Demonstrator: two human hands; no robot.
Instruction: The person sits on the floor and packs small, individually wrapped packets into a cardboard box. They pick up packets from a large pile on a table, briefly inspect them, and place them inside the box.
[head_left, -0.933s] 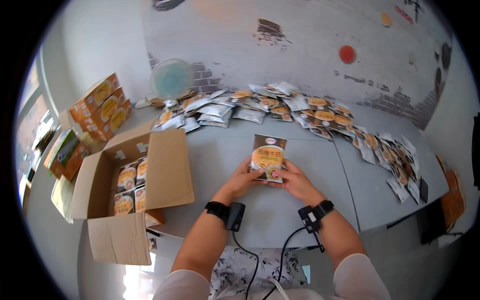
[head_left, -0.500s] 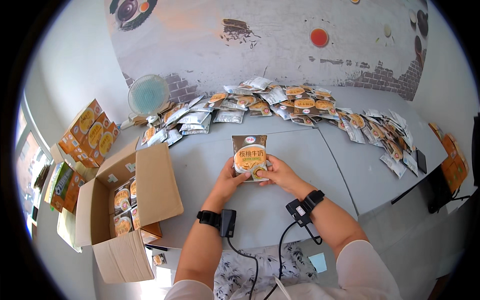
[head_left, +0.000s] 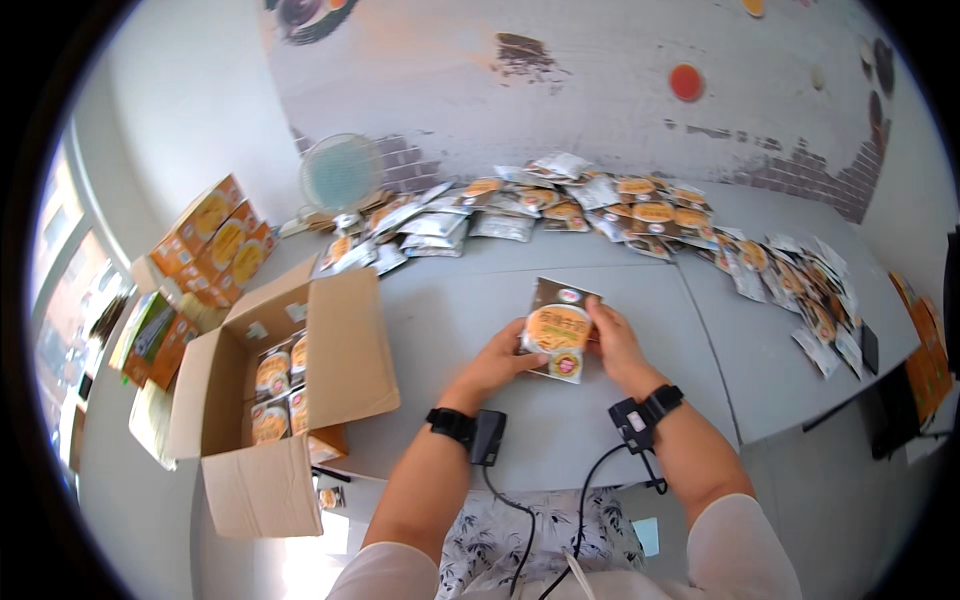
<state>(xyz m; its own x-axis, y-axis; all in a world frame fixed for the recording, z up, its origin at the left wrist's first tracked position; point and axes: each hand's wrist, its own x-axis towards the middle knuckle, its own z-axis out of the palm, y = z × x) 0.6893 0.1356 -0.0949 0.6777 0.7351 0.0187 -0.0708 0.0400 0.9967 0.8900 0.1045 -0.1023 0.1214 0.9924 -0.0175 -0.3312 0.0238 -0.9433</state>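
Between my hands, just above the grey table [head_left: 450,430], I hold one brown and white milk pouch [head_left: 558,330] with an orange bowl picture on its front. My left hand [head_left: 500,362] grips its lower left edge, the thumb lying across the front. Along the right edge my right hand [head_left: 615,345] is closed, its fingers partly behind the pouch. The pouch tilts slightly to the right. Left of my hands stands an open cardboard box [head_left: 350,345] with several like pouches [head_left: 272,375] upright inside.
A long pile of pouches [head_left: 500,225] lies along the table's far side, and another heap [head_left: 790,275] at the right beside a dark phone [head_left: 869,348]. Orange cartons [head_left: 215,240] and a round fan [head_left: 342,175] stand at the back left.
My right hand has slid up the pouch's right edge, and the pouch has turned from upright to a slight tilt. The whole view has shifted, with the scene lying further right.
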